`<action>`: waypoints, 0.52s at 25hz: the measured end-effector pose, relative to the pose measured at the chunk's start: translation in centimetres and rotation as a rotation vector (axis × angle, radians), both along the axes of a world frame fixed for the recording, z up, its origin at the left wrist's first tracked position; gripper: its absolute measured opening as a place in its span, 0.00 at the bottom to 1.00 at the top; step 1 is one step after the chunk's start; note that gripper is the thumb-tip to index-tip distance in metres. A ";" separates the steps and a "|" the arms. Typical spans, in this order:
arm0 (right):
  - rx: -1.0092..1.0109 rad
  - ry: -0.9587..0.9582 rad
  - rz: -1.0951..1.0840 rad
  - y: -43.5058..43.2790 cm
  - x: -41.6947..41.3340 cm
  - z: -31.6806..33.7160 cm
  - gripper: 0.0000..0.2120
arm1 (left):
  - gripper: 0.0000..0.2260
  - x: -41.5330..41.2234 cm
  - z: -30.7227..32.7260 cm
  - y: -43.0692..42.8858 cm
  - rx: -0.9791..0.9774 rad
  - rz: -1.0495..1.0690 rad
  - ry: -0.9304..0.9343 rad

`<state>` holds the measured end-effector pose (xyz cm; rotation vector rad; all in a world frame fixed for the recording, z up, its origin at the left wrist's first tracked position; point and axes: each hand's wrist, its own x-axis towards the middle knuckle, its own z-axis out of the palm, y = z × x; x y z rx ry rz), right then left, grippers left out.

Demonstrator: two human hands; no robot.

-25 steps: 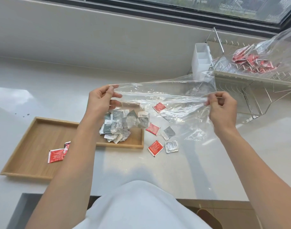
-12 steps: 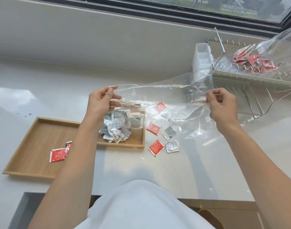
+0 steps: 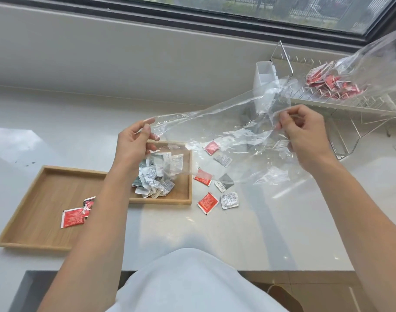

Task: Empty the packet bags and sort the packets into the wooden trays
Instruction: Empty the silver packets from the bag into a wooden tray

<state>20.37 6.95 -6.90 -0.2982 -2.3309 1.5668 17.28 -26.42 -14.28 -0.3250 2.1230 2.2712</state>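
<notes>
While both hands are staying up over the white counter (image 3: 237, 233), they are holding a big, see-through plastic bag (image 3: 215, 131) stretched out between them. The left hand (image 3: 134, 145) is pinching one end of the bag between its thumb and fingers. The right hand (image 3: 305, 134) is pinching the other end, with its fingers curled around the crinkly plastic. The two hands are well apart, and the bag looks empty as it is hanging over the counter.

Under the left hand, a light brown wooden tray (image 3: 185, 194) is sitting on the counter, and a pile of small white and grey packets (image 3: 156, 176) is lying in it. Just beside it, nearer the person, a second flat wooden tray (image 3: 34, 199) is holding a couple of small red packets (image 3: 73, 217).

Some loose red packets (image 3: 207, 202) and grey-white packets (image 3: 229, 200) are lying on the counter to the right of the trays, under the bag.

Far off to the right, a second clear plastic bag of red packets (image 3: 334, 84) is resting on a white wire rack (image 3: 361, 106). A white plastic box (image 3: 265, 79) is standing at the rack's left end. The person's white top (image 3: 188, 282) is showing at the bottom.
</notes>
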 end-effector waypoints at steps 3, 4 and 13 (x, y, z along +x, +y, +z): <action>0.052 0.051 -0.027 0.1 -0.2 0.6 0.04 | 0.11 0.2 -0.3 0.2 0.001 0.002 -0.020; 0.062 0.040 -0.020 0.0 -0.2 0.8 0.04 | 0.12 0.2 -0.3 0.2 0.003 0.009 -0.025; -0.082 -0.061 0.066 0.9 -0.1 0.4 0.04 | 0.21 1.0 0.1 0.0 0.015 -0.083 0.006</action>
